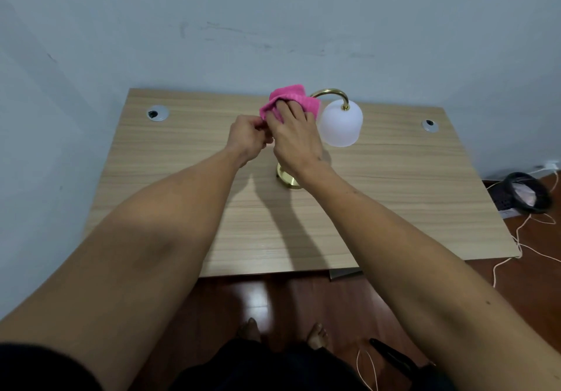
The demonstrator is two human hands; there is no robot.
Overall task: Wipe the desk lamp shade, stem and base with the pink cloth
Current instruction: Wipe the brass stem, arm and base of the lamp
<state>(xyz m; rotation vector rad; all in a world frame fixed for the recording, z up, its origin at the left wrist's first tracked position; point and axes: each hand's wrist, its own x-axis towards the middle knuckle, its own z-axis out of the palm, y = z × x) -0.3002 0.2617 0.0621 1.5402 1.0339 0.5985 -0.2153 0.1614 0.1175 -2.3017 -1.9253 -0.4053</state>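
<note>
Okay, your wood-grain surface (170, 184) sits against a pale blue wall (273, 26), with two round cable grommets (157, 113) near its far corners. The desk lamp stands upright mid-surface: brass base (287, 179) partly hidden under your right wrist, curved brass stem (332, 92) arching over at the top, white frosted shade (341, 125) hanging mouth-down on the right side. The pink cloth (293, 102) is bunched high up around the stem, just left of the shade, off the surface. Your right hand (296, 138) has a closed grip on the pink cloth, fingers pressed into it. Your left hand (247, 138) touches the right one, fingers curled shut and pinching at the cloth's lower left edge; how much cloth it holds you cannot tell. On the floor to the right lie a black basket (526, 191) and thin pale cords (516, 248).
</note>
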